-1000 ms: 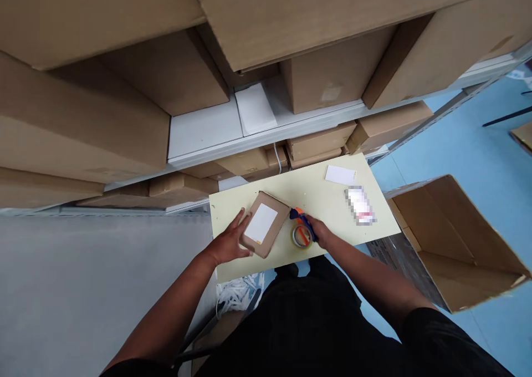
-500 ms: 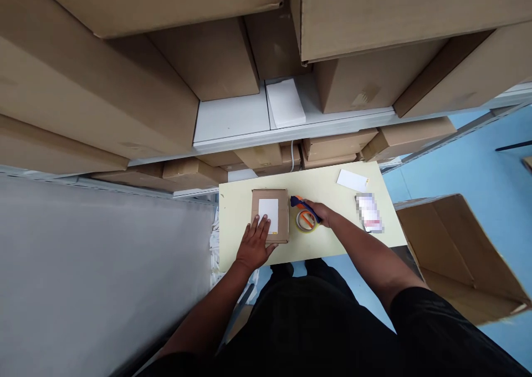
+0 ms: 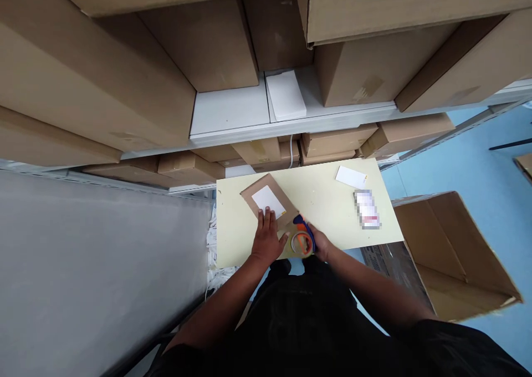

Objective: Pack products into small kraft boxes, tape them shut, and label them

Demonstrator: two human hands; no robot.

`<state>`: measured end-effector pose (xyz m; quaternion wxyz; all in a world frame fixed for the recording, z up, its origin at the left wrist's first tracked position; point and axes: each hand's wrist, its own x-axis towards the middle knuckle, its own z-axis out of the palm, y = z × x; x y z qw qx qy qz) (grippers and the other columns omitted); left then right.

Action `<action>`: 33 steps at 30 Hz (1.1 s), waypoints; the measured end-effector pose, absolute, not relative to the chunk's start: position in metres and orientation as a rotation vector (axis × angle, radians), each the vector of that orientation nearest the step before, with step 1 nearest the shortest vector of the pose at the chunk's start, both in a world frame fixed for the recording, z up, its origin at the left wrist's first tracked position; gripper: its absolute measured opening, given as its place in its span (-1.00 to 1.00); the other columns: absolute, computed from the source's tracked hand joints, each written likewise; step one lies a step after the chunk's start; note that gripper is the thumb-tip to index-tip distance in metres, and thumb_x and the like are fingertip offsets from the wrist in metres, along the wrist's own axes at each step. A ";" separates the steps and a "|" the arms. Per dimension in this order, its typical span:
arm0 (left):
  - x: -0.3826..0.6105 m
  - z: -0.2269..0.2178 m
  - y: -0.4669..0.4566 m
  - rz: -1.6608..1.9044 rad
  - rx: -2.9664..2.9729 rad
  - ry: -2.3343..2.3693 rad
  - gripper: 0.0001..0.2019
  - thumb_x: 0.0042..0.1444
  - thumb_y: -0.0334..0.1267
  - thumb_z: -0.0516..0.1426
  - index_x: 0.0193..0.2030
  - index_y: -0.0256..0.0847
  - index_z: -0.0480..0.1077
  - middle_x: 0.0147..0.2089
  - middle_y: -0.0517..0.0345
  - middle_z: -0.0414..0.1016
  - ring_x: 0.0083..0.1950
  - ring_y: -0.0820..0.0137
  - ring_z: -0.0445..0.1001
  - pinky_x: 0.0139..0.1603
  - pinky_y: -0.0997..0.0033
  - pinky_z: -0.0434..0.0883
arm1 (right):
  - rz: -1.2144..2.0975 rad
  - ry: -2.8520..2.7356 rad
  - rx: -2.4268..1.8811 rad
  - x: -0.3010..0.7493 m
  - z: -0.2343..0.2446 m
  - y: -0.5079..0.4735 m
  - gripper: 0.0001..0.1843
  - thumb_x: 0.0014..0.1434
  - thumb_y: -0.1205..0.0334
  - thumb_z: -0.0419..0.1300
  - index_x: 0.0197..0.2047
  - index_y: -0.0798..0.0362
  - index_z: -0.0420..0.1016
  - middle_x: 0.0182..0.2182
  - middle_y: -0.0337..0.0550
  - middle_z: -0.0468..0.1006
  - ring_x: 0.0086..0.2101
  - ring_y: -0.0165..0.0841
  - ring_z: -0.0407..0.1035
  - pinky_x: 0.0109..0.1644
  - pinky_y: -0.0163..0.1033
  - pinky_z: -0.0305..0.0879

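A flat cardboard box (image 3: 254,193) with a white label (image 3: 266,198) on top lies turned at an angle on the pale yellow table (image 3: 332,230). My left hand (image 3: 268,235) rests flat on its near part, fingers stretched out over the label's lower edge. In my right hand (image 3: 319,243) is a blue and orange tape dispenser (image 3: 305,235) with a roll of tape. The dispenser's head is at the box's near right corner. Whether a strip of tape joins the two is hard to make out.
On the table's right lie a white card (image 3: 351,176) and a blurred-out phone-like item (image 3: 367,209). Beyond the table, a shelf (image 3: 233,116) carries large cartons and a white paper stack (image 3: 286,95). A big open carton (image 3: 457,255) stands at the right; a grey wall (image 3: 103,255) is at the left.
The box has turned so that its near edge faces right and toward me. My right hand has brought the tape dispenser nearer to me, up to the box's corner. My left hand stayed on the box.
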<state>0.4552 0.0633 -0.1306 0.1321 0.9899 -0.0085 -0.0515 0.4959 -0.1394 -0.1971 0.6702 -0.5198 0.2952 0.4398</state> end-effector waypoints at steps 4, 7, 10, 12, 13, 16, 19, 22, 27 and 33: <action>0.461 -0.117 0.079 -0.315 2.837 -0.299 -0.17 0.25 -0.10 0.18 0.57 -0.26 -0.05 0.58 -0.19 0.00 0.59 -0.06 -0.08 0.51 -0.10 0.10 | 0.952 0.734 -1.274 0.577 -0.188 -0.146 -0.47 0.38 -0.21 0.07 -0.09 0.09 0.61 -0.25 0.00 0.71 -0.28 -0.20 0.59 -0.18 -0.15 0.54; 0.477 -0.109 0.110 -0.346 2.919 -0.277 -0.17 0.20 -0.02 0.23 0.55 -0.07 0.04 0.60 -0.05 -0.07 0.59 -0.06 -0.10 0.52 -0.16 -0.01 | 0.995 0.692 -1.401 0.623 -0.182 -0.148 -0.56 0.30 -0.14 0.23 -0.20 0.12 0.62 -0.34 -0.01 0.69 -0.38 -0.24 0.55 -0.29 -0.20 0.50; 0.493 -0.109 0.133 -0.359 3.014 -0.020 -0.01 0.07 0.21 0.29 0.55 -0.08 0.04 0.62 -0.12 -0.21 0.60 -0.23 -0.31 0.46 -0.38 -0.05 | 1.068 0.648 -1.471 0.645 -0.181 -0.145 -0.56 0.24 -0.14 0.32 -0.25 0.13 0.61 -0.44 -0.05 0.66 -0.46 -0.27 0.49 -0.36 -0.21 0.46; 0.497 -0.113 0.139 -0.386 3.013 0.040 0.03 0.05 0.29 0.27 0.56 -0.09 0.02 0.63 -0.13 -0.24 0.60 -0.23 -0.36 0.42 -0.35 0.06 | 1.082 0.634 -1.461 0.644 -0.183 -0.147 -0.54 0.24 -0.17 0.31 -0.21 0.14 0.62 -0.43 -0.05 0.67 -0.45 -0.27 0.50 -0.34 -0.21 0.47; 0.498 -0.115 0.139 -0.385 3.006 0.046 0.03 0.05 0.31 0.25 0.56 -0.10 0.02 0.63 -0.12 -0.25 0.61 -0.21 -0.37 0.40 -0.29 0.12 | 1.074 0.627 -1.446 0.638 -0.184 -0.150 -0.53 0.25 -0.18 0.29 -0.18 0.13 0.62 -0.40 -0.04 0.68 -0.42 -0.27 0.51 -0.31 -0.21 0.48; 0.497 -0.121 0.134 -0.340 2.993 0.060 0.02 0.08 0.33 0.22 0.56 -0.12 0.02 0.63 -0.13 -0.24 0.61 -0.17 -0.39 0.36 -0.16 0.25 | 1.025 0.627 -1.354 0.596 -0.189 -0.164 -0.51 0.31 -0.19 0.21 -0.10 0.12 0.62 -0.25 -0.01 0.71 -0.29 -0.24 0.57 -0.17 -0.18 0.53; 0.497 -0.126 0.123 -0.275 2.983 0.127 0.03 0.07 0.33 0.22 0.56 -0.17 0.03 0.62 -0.17 -0.22 0.61 -0.19 -0.37 0.36 -0.12 0.28 | 0.996 0.664 -1.219 0.534 -0.193 -0.174 -0.49 0.36 -0.19 0.12 -0.06 0.10 0.62 -0.10 0.01 0.70 -0.14 -0.20 0.59 -0.01 -0.14 0.53; 0.492 -0.129 0.105 -0.208 2.953 0.207 0.02 0.10 0.32 0.21 0.55 -0.22 0.02 0.61 -0.23 -0.20 0.60 -0.25 -0.35 0.40 -0.18 0.23 | 0.999 0.696 -1.113 0.493 -0.196 -0.167 -0.41 0.36 -0.26 0.04 0.00 0.07 0.59 -0.03 0.03 0.68 -0.04 -0.14 0.59 0.03 -0.09 0.53; 0.468 -0.120 0.090 -0.307 2.914 0.173 0.01 0.11 0.24 0.24 0.56 -0.25 -0.01 0.57 -0.31 -0.05 0.55 -0.37 -0.17 0.38 -0.26 0.24 | 0.893 0.795 -1.160 0.543 -0.191 -0.139 -0.39 0.42 -0.24 -0.09 0.00 0.08 0.55 -0.07 0.02 0.68 -0.09 -0.20 0.59 -0.07 -0.14 0.54; 0.471 -0.116 0.123 -0.367 2.944 -0.169 -0.11 0.10 0.19 0.28 0.51 -0.02 0.14 0.59 -0.12 -0.03 0.58 -0.18 -0.14 0.52 -0.27 -0.10 | 0.945 0.720 -1.497 0.658 -0.180 -0.122 -0.53 0.29 -0.18 0.22 -0.20 0.11 0.60 -0.40 -0.03 0.65 -0.38 -0.24 0.52 -0.31 -0.20 0.44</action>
